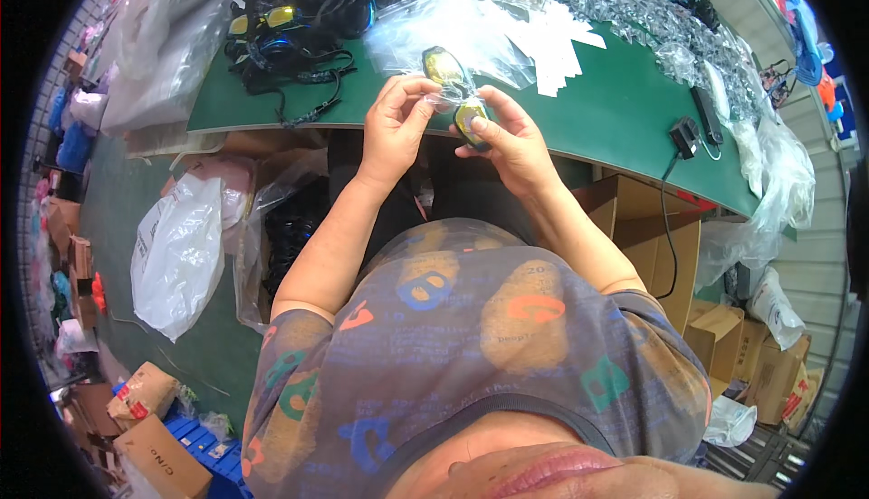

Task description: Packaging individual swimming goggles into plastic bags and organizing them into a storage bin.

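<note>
A pair of swim goggles (444, 66) with yellow mirrored lenses and dark rims is held up over the front edge of the green table. My right hand (513, 140) is closed round the nearer lens, its thumb on the front. At the middle of the goggles, my left hand (398, 123) pinches a small clear piece, perhaps film or plastic, too small to make out. Beyond my hands lie a stack of clear plastic bags (453, 24) and a fan of white paper slips (554, 54). To the left, a heap of black goggles (317, 24) with straps covers the table.
Many clear packed pieces (615, 1) pile up at the far right of the green table (615, 123). A black power adapter (683, 137) trails its cable over the edge. Cardboard boxes (647, 237) stand below right; a white plastic bag (179, 255) hangs at left.
</note>
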The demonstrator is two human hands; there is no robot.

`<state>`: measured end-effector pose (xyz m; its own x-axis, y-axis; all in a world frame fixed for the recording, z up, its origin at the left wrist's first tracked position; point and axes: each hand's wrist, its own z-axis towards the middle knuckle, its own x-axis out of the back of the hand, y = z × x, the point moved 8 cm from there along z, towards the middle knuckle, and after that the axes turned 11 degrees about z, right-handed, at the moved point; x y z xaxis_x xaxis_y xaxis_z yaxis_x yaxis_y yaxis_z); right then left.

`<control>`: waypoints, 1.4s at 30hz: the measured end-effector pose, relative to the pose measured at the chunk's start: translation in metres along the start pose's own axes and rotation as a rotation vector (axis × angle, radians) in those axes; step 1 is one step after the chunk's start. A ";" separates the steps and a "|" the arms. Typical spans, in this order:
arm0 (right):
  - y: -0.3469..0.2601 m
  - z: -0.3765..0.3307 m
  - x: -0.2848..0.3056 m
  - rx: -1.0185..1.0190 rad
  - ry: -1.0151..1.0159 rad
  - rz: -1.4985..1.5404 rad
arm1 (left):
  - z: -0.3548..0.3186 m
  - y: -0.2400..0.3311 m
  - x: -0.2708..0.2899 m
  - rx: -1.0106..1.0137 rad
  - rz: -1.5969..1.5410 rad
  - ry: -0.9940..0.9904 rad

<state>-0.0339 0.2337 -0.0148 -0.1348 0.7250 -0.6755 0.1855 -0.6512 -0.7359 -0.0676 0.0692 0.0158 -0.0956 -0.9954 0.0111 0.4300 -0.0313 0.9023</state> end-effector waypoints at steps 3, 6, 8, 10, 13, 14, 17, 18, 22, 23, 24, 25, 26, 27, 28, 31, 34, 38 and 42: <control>0.002 0.001 -0.003 0.021 -0.003 0.035 | -0.002 0.011 0.003 -0.089 0.123 0.062; 0.004 0.004 -0.003 0.026 0.074 0.023 | -0.010 0.040 0.003 -0.305 0.465 0.104; 0.009 0.011 -0.001 0.067 0.088 0.042 | -0.017 0.057 -0.007 -0.442 0.582 0.091; 0.010 0.013 -0.003 0.147 0.101 0.046 | -0.030 0.062 -0.018 -0.543 0.607 0.064; 0.007 0.007 -0.015 0.221 0.068 0.021 | -0.034 0.058 -0.011 -0.464 0.620 0.089; 0.006 0.004 -0.018 0.179 0.074 0.056 | -0.032 0.055 -0.006 -0.426 0.654 0.102; 0.001 -0.002 -0.027 0.094 0.015 0.032 | -0.026 0.019 0.010 -0.149 0.408 0.074; 0.000 -0.008 -0.030 0.088 -0.018 0.016 | -0.027 0.020 0.009 -0.143 0.355 0.056; -0.003 -0.018 -0.030 0.083 -0.066 -0.065 | -0.022 0.019 0.009 -0.074 0.214 0.001; -0.002 -0.020 -0.028 0.088 -0.073 -0.098 | -0.023 0.021 0.010 -0.073 0.238 0.002; -0.001 -0.019 -0.026 0.091 -0.070 -0.097 | -0.022 0.024 0.010 -0.073 0.263 0.001; 0.000 -0.017 -0.024 0.110 -0.052 -0.106 | -0.020 0.028 0.010 -0.073 0.262 -0.003; 0.000 -0.015 -0.022 0.128 -0.033 -0.114 | -0.020 0.044 0.005 -0.209 0.385 -0.034; 0.002 -0.012 -0.022 0.129 -0.031 -0.113 | -0.021 0.059 0.000 -0.345 0.507 -0.065; 0.001 -0.008 -0.021 0.177 -0.015 -0.074 | -0.022 0.070 -0.007 -0.421 0.546 -0.072; 0.002 -0.002 -0.018 0.252 -0.007 -0.043 | -0.032 0.074 -0.019 -0.499 0.606 -0.113; 0.003 -0.004 -0.019 0.316 0.001 -0.049 | -0.034 0.080 -0.019 -0.590 0.689 -0.104; -0.020 -0.013 -0.045 0.554 -0.081 -0.310 | -0.026 0.091 -0.013 -0.564 0.733 0.002; -0.074 -0.030 -0.090 0.966 -0.174 -0.981 | -0.023 0.092 -0.004 -0.507 0.697 0.018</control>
<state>-0.0062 0.2239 0.1020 0.0515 0.9811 0.1867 -0.7849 0.1554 -0.5998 -0.0071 0.0682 0.0884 0.3515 -0.8038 0.4799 0.7345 0.5546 0.3910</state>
